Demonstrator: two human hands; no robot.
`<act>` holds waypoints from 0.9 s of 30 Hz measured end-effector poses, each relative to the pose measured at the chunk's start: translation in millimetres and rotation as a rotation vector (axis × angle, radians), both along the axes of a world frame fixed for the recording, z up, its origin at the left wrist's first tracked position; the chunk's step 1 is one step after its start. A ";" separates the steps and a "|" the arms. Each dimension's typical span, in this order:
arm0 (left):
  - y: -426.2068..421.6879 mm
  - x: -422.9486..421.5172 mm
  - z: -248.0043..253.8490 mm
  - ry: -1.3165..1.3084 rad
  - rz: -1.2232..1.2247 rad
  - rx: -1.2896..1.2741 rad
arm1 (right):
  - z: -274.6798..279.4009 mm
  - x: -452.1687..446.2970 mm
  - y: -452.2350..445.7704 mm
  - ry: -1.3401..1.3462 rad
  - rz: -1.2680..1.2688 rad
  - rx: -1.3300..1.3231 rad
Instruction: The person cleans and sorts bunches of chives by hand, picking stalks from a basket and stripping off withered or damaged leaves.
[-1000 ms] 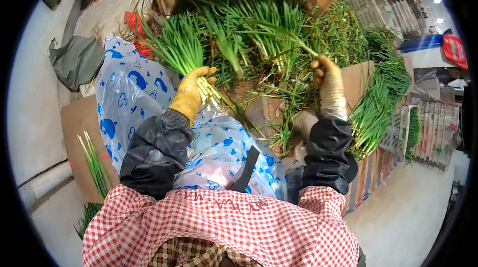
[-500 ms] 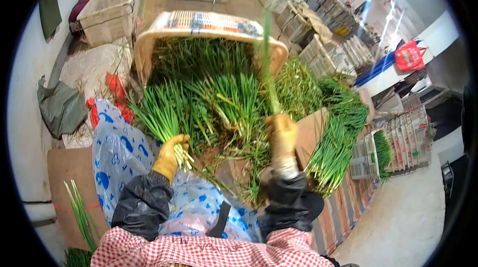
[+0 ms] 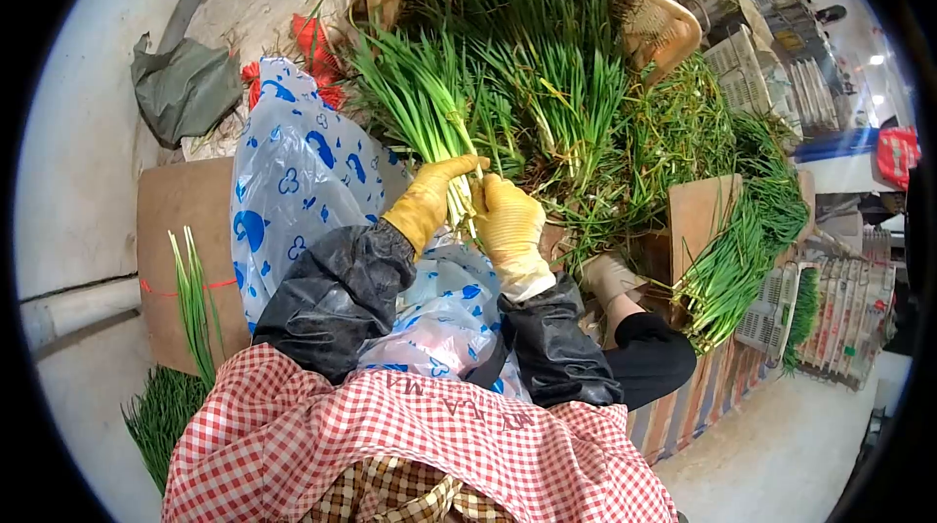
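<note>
My left hand [image 3: 427,201], in a yellow glove, is closed around a bunch of green chives [image 3: 420,99], leaves pointing away and pale stem ends sticking out below the fist. Right beside it, my gloved right hand [image 3: 511,225] is closed with its fingertips at the pale stems, pinching chive stalks against the bunch; the fingers partly hide them. Beyond both hands, loose chives [image 3: 571,108] spill from a tipped plastic basket [image 3: 673,30]. A plastic sheet [image 3: 307,167] with blue prints covers my lap.
Chives lie in a neat pile [image 3: 727,274] at right, beside a cardboard piece [image 3: 698,216]. More cardboard [image 3: 161,269] with a red string stands at left, a few stalks [image 3: 195,299] against it. A dark green cloth [image 3: 185,89] lies by the wall. Crates [image 3: 839,313] stand far right.
My right hand has come down and left from a raised, blurred position holding greenery to the stems at my left hand. The view has tilted down; my left hand keeps the bunch.
</note>
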State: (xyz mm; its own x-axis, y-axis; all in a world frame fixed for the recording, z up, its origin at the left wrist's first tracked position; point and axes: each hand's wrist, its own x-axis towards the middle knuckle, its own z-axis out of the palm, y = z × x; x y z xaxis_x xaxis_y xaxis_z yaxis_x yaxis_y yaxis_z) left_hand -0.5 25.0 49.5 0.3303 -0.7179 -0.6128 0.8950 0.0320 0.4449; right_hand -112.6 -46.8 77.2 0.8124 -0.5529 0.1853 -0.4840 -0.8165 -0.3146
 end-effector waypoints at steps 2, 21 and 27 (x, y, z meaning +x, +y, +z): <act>2.3 6.3 -2.5 0.000 -0.008 0.030 | 10.2 -3.1 -1.4 -0.079 0.058 0.294; 0.2 2.6 -4.9 0.080 0.030 -0.110 | 11.3 15.7 -7.2 -0.786 -0.338 1.582; -2.7 -1.3 -8.6 0.115 0.025 -0.005 | 4.4 12.8 2.5 -0.853 -0.291 1.449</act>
State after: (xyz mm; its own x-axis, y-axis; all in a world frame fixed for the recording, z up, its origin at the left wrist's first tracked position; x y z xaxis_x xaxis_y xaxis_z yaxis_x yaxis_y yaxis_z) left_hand -1.8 22.3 40.9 0.2763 -0.7133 -0.6441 0.9389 0.0571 0.3395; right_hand -99.8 -44.3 81.6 0.6056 -0.7490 -0.2687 0.1325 0.4279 -0.8941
